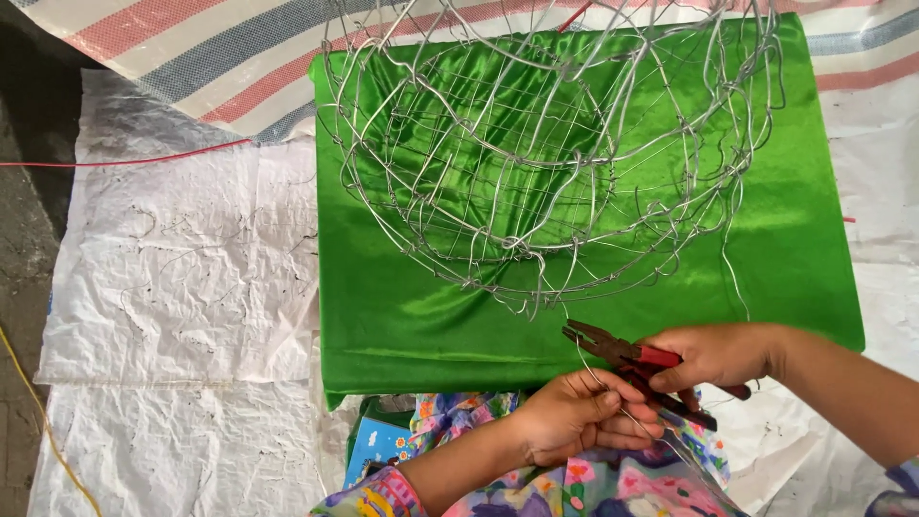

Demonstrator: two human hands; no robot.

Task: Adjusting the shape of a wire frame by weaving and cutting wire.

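There is one pair of pliers (627, 359) with red handles, one big wire frame (546, 153), one green cloth (402, 316) and two hands.

The right hand (713, 356) is curled tight around the red handles of the pliers. Its arm comes in from the right side. The metal nose of the pliers is a little bit open and points up and left, just past the near edge of the green cloth.

The left hand (574, 416) is just below the pliers. Its fingers are bent closed and pinch a thin wire (598, 378). The wire runs up toward the nose of the pliers. Both hands are close together, almost touching.

The round wire frame sits on the far part of the green cloth. The cloth lies on white sheets (182, 278) on the ground. One red string (124, 159) lies by the far left corner.
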